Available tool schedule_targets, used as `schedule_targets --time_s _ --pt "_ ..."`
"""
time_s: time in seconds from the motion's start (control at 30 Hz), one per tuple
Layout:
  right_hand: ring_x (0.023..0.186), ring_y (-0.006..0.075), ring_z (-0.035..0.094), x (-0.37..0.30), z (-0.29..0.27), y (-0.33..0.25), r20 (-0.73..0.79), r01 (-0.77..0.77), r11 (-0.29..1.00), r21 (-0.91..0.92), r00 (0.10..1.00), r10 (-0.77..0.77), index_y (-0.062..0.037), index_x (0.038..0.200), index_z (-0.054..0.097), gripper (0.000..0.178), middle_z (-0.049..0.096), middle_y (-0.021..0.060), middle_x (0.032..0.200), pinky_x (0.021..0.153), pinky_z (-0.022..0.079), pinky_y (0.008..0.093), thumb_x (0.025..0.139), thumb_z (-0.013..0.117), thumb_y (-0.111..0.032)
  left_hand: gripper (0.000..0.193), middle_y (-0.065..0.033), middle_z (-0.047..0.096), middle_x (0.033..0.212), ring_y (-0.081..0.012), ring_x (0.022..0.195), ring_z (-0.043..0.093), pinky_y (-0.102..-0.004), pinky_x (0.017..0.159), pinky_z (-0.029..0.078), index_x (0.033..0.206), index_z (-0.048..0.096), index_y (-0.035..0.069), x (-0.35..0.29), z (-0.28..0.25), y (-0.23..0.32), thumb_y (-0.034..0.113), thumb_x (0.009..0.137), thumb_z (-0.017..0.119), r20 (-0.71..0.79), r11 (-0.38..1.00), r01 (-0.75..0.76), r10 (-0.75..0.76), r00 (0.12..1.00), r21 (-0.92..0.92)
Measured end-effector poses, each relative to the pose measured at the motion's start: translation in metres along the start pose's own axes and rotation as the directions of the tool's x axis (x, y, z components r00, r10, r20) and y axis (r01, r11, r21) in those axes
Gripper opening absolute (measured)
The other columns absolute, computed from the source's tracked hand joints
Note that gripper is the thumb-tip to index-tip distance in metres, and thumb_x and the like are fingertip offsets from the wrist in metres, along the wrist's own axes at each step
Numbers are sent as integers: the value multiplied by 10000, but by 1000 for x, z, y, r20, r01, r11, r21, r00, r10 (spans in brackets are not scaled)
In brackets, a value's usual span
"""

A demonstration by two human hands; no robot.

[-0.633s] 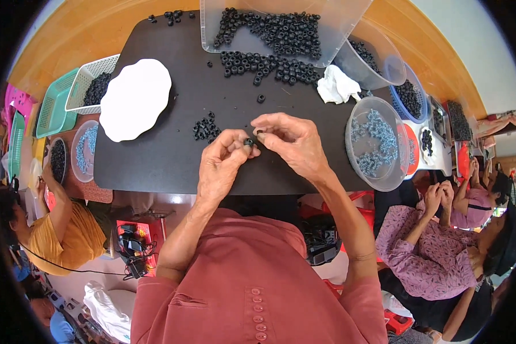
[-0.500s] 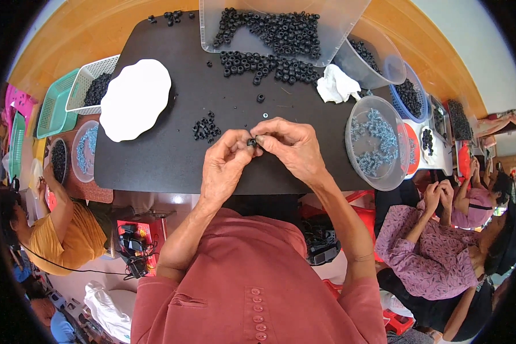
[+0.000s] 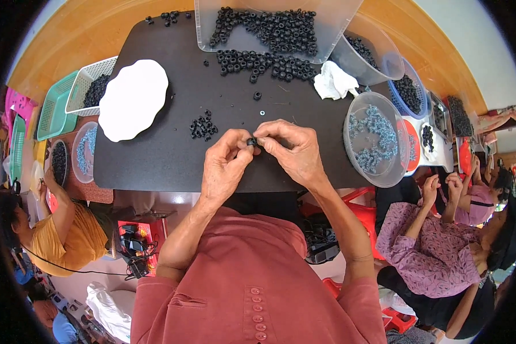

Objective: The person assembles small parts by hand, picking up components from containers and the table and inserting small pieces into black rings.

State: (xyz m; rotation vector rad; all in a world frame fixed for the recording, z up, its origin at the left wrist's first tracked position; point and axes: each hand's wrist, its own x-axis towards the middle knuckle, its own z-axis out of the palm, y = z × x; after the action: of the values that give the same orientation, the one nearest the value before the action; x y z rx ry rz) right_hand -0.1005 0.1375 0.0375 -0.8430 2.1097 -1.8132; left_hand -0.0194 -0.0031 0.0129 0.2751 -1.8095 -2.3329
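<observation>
Above the table's near edge, my left hand (image 3: 226, 163) pinches a small black ring-shaped part (image 3: 251, 141) between thumb and fingers. My right hand (image 3: 292, 150) meets it from the other side, thumb and forefinger pressed together beside the part. Whatever those right fingertips hold is too small to make out. A loose pile of small black parts (image 3: 203, 126) lies beyond my left hand. Farther off on the dark table (image 3: 149, 166) are a single black part (image 3: 257, 96) and a tiny pale ring (image 3: 262, 113).
A clear bin (image 3: 206, 40) of black parts stands at the back, with more in front. To the right are a clear bowl (image 3: 355, 163) of blue pieces and a crumpled white cloth (image 3: 332, 81). A white scalloped plate (image 3: 133, 100) lies left. People sit on both sides.
My right fingertips have shifted slightly at the black part, which shows a little more now. The view has moved slightly. The person at right has drawn their hands apart.
</observation>
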Motion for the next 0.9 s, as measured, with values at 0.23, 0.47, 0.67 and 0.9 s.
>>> schedule_targets --time_s 0.23,0.47,0.67,0.9 --pt "819 132 630 2 -6 0 58 101 993 -56 994 -97 2 916 683 140 681 80 889 737 507 264 797 636 59 144 -54 636 851 -127 833 623 -255 790 490 1006 600 -11 6 -10 -1 12 876 542 120 978 170 -156 981 -123" --pt "798 142 638 -2 -1 4 40 10 1000 -3 999 -10 -1 990 673 198 666 88 897 719 518 271 803 633 51 164 -105 669 883 -148 828 635 -270 795 497 1024 604 -28 8 -10 -7 44 893 535 170 920 260 -218 961 -292" --pt "781 141 621 -4 -4 14 70 112 993 -22 991 -110 -17 1036 668 255 634 101 960 702 526 265 783 668 18 161 -94 656 932 -149 838 636 -266 782 505 1028 606 -23 10 -9 -6 63 904 550 176 886 280 -229 957 -370" --pt "785 130 604 -8 -2 14 73 187 975 -116 981 -179 -17 1032 657 350 600 88 1030 696 532 267 696 720 57 131 -76 627 934 -165 900 616 -307 869 484 986 605 -14 10 -10 -12 62 890 560 196 859 332 -275 941 -390"
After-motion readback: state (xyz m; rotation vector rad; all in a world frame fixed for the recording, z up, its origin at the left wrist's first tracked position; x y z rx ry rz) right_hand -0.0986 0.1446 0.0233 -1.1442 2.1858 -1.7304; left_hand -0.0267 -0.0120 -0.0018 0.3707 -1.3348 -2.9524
